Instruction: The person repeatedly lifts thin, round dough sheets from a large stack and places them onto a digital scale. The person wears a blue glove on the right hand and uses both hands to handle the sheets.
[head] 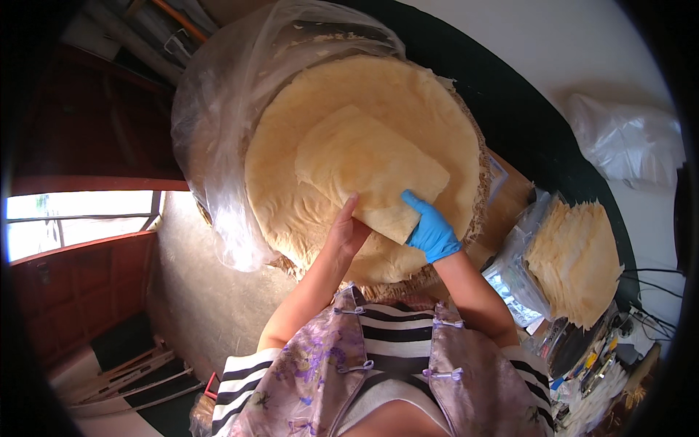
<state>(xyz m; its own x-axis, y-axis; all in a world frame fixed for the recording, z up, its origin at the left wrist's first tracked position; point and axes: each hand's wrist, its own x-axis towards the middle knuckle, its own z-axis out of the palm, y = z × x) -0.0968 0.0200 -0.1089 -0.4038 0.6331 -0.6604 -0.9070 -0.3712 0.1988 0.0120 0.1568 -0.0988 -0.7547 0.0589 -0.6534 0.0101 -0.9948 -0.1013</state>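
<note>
A tall round stack of thin, pale-yellow flatbread sheets (360, 82) lies in front of me, its layered edge ragged and brown. Over it I hold a folded flatbread (366, 153), a flat many-sided piece with straight creased edges. My bare left hand (349, 226) grips its near left edge, thumb on top and fingers hidden beneath. At the near right corner, my right hand (434, 232) in a blue disposable glove holds it with the thumb laid on top. Clear plastic sheeting (224, 136) is pulled back from the stack's left and far sides.
To the right, a pile of folded flatbreads (576, 262) rests beside plastic wrapping (524, 246) and a cardboard box (508, 191). Loose clutter (592, 366) and black cables (652, 278) lie nearby. A filled plastic bag (628, 139) is at far right. Red door panels (87, 284) stand left.
</note>
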